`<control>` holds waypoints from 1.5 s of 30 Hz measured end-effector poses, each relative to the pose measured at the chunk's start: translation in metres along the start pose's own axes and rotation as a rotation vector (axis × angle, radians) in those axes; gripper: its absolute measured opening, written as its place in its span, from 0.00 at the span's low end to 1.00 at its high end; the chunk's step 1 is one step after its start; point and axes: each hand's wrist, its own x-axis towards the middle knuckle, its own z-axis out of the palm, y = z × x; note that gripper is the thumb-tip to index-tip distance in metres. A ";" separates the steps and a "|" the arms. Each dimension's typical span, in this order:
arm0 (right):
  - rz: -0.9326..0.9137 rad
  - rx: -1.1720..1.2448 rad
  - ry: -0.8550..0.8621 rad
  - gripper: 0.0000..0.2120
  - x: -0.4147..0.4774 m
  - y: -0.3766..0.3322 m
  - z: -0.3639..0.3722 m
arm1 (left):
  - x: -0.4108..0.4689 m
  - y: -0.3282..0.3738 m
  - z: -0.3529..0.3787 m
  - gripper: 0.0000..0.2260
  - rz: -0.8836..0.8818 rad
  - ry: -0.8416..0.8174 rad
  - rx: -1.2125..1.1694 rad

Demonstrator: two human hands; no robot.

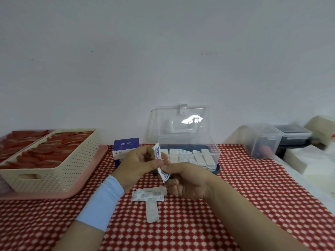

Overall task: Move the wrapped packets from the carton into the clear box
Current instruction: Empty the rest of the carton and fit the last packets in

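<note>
Left hand (139, 163) and right hand (188, 180) pinch a strip of packets (164, 175) with curled fingers, just in front of the clear box (214, 151); the carton (126, 144) stands beside it.

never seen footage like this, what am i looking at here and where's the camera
There is no machine: a person works with bare hands, and the one picture comes from a camera worn on their head, looking down. The left hand, with a light blue wristband, and the right hand both hold wrapped packets. Behind them on the red checked cloth stand a blue and white carton and an open clear box already holding packets. Loose packets lie nearer the person; a cream basket sits left.
</note>
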 end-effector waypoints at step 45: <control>-0.718 -0.772 0.325 0.07 -0.019 -0.027 0.005 | -0.008 0.001 0.010 0.35 -0.259 -0.345 -0.478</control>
